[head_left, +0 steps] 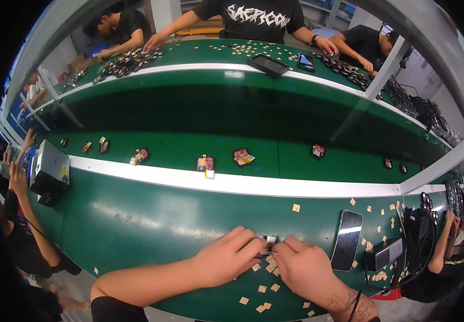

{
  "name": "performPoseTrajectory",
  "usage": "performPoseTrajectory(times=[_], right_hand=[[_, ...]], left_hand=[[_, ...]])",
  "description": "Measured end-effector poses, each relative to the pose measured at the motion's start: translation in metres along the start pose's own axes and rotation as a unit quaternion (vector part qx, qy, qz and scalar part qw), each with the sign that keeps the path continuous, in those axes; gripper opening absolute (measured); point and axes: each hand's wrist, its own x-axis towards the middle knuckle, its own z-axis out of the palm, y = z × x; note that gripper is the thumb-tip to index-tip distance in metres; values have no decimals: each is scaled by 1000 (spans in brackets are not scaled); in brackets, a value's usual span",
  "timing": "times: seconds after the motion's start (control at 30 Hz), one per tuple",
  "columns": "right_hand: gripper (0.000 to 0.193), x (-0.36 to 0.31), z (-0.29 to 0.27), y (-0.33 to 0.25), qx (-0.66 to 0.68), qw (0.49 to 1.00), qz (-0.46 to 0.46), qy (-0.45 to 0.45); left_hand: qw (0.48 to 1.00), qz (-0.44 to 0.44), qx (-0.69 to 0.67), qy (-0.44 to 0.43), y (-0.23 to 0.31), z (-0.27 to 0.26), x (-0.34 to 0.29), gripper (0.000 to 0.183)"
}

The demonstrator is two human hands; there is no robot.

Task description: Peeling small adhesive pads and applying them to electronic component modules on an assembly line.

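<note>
Close together over the green bench, both my hands have their fingers closed around a small dark electronic part. My left hand (pixel 229 258) grips it from the left, hiding most of it. A small silver-white piece (pixel 270 240) stands up from it between my hands. My right hand (pixel 304 265) is pinched on a thin metal tip (pixel 269 253), perhaps tweezers, that reaches across to the part. Small tan square pieces (pixel 271 266) lie scattered under and around my fingers.
A phone (pixel 347 240) lies right of my right hand, beside a dark box-shaped device (pixel 384 254) with a cable. Past the white rail (pixel 232 181), several small circuit assemblies (pixel 205 163) sit on a green conveyor. A black case (pixel 50 173) stands left. Co-workers sit opposite and at both sides.
</note>
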Motion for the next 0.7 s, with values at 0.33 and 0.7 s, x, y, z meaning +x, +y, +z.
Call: performPoseTrajectory(times=[0.33,0.7], right_hand=[[30,-1,0,-9,-56,998,27,22],[36,8,-1,7,45,993,22,105]], left_hand=[[1000,9,4,-5,1,-4,2,41],[994,-8,82,-72,7,0,-4,33]])
